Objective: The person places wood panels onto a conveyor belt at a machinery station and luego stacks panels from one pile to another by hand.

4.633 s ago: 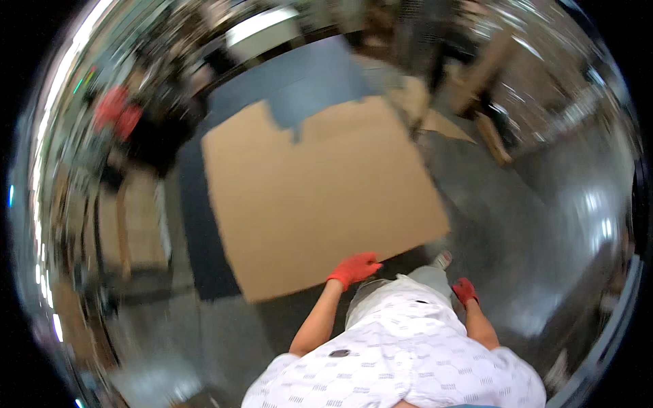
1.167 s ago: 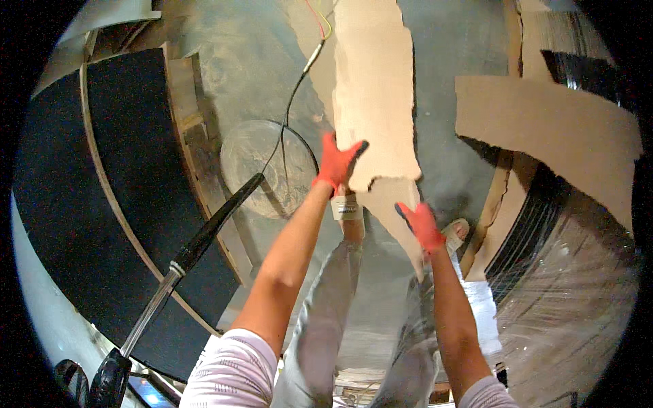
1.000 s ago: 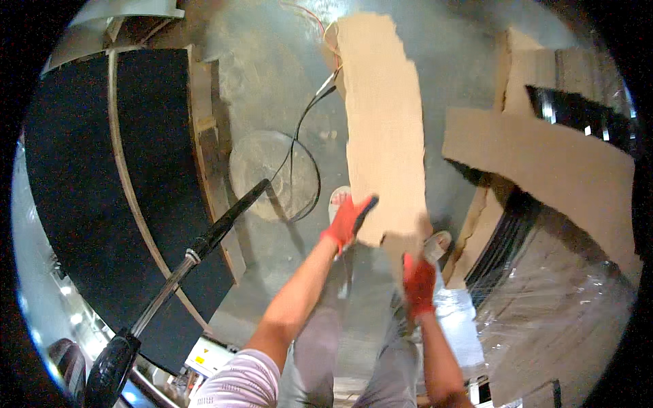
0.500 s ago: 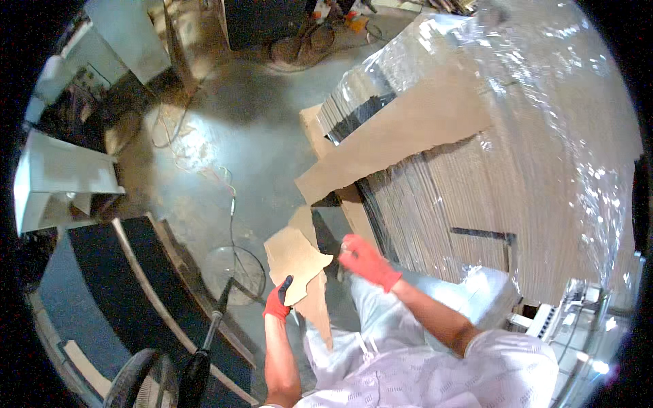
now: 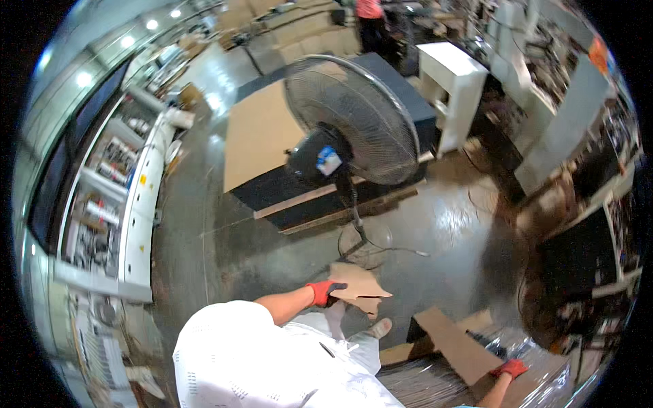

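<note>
Red-gloved, the left hand (image 5: 324, 293) is closed on the near left side of a torn cardboard piece (image 5: 357, 280), its dark fingers laid over the upper face. The piece is held above the floor (image 5: 197, 224) in front of the body, ragged at its far right edge and lower corner. The right hand (image 5: 510, 368), also gloved in red, is stretched well out to the side, at the near end of a long cardboard strip (image 5: 459, 347); whether the strip is gripped or only touched cannot be told. The strip is laid slantwise across a stack wrapped in clear plastic (image 5: 422, 381). Beyond the torn piece, a black standing fan (image 5: 354, 122) is seen, its round base (image 5: 377, 246) set on the floor. Behind the fan, a large cardboard sheet (image 5: 255, 136) is spread over a dark stack (image 5: 262, 194), partly hidden by the fan. A white cabinet (image 5: 462, 61) is placed beside that stack, to the right.
</note>
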A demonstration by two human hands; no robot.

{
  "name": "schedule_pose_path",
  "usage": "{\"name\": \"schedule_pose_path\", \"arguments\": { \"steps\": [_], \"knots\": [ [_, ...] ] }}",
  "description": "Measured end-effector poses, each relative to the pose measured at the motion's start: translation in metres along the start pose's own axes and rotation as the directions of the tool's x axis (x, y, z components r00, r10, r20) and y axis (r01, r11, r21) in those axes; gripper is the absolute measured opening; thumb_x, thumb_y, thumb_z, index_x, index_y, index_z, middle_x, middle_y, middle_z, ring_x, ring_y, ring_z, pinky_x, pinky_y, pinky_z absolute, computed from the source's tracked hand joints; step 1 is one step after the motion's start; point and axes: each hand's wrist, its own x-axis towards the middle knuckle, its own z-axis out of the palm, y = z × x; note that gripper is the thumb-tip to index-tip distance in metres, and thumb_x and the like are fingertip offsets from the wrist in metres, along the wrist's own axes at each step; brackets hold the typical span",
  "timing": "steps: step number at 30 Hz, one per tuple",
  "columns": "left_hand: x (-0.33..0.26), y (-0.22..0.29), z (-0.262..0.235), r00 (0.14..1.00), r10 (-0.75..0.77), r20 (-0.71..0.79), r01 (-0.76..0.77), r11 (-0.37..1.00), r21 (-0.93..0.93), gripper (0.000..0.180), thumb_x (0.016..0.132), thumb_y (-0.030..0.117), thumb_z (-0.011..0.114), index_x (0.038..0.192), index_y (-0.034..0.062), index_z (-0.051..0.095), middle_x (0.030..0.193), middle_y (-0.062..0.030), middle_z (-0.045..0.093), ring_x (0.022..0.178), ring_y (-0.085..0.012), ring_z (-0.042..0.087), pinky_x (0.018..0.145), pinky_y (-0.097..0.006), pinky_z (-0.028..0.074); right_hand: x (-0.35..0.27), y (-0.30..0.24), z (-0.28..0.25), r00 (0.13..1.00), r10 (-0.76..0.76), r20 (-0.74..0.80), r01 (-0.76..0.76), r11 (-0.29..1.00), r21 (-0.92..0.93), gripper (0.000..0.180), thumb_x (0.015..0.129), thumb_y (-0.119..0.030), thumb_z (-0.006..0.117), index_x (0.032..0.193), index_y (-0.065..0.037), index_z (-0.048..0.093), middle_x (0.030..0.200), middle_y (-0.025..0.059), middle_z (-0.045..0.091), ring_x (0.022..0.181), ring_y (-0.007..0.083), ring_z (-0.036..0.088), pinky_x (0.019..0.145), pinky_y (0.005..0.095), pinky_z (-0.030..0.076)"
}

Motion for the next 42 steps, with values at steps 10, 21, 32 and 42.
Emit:
{"name": "schedule_pose_path", "arguments": {
  "steps": [10, 21, 32, 42],
  "knots": [
    [-0.105, -0.197, -0.154, 0.748, 0.151, -0.647, -0.546, 0.693, -0.47, 0.036, 0.091, 0.039, 0.07, 0.111, 0.0098, 0.069, 0.097, -0.0131, 0.072, 0.077, -0.0295, 0.067, 0.063, -0.047, 0.053, 0.0, -0.112, -0.077, 0.995, -0.048, -0.09, 0.063, 0.985, 0.162, 0.042, 0.069, -0.054, 0.084, 0.094, -0.022, 0.081, 0.102, 0.0028, 0.078, 0.096, 0.0196, 0.076, 0.077, 0.0366, 0.058],
    [-0.111, -0.407, -0.311, 0.124, 0.184, -0.975, 0.296, 0.931, 0.213, 0.032, 0.102, 0.02, 0.049, 0.102, 0.0047, 0.077, 0.111, -0.0188, 0.075, 0.1, -0.0326, 0.074, 0.081, -0.047, 0.059, -0.303, -0.219, -0.406, 0.419, -0.466, -0.779, 0.715, 0.698, -0.033, 0.034, 0.079, -0.048, 0.075, 0.069, -0.017, 0.069, 0.07, 0.0082, 0.069, 0.071, 0.029, 0.067, 0.066, 0.0455, 0.045],
    [-0.178, -0.484, -0.481, 0.239, -0.368, -0.899, -0.21, 0.884, -0.418, 0.039, 0.098, 0.034, 0.057, 0.1, -0.0008, 0.075, 0.104, -0.0172, 0.075, 0.089, -0.0294, 0.07, 0.076, -0.045, 0.055, -0.524, -0.297, -0.669, 0.35, 0.151, -0.925, 0.715, 0.595, 0.368, 0.055, 0.074, -0.066, 0.077, 0.064, -0.015, 0.058, 0.065, 0.0119, 0.064, 0.057, 0.0339, 0.059, 0.049, 0.0452, 0.04],
    [-0.228, -0.327, -0.576, -0.028, -0.39, -0.92, -0.921, 0.368, -0.128, 0.049, 0.096, 0.04, 0.066, 0.105, -0.008, 0.072, 0.099, -0.0175, 0.074, 0.078, -0.0274, 0.066, 0.071, -0.045, 0.053, -0.515, -0.468, -0.823, 0.8, 0.226, -0.556, 0.594, -0.161, 0.788, 0.067, 0.089, -0.066, 0.065, 0.072, -0.001, 0.069, 0.072, 0.0216, 0.063, 0.064, 0.0331, 0.057, 0.065, 0.0467, 0.044]
  ]
}}
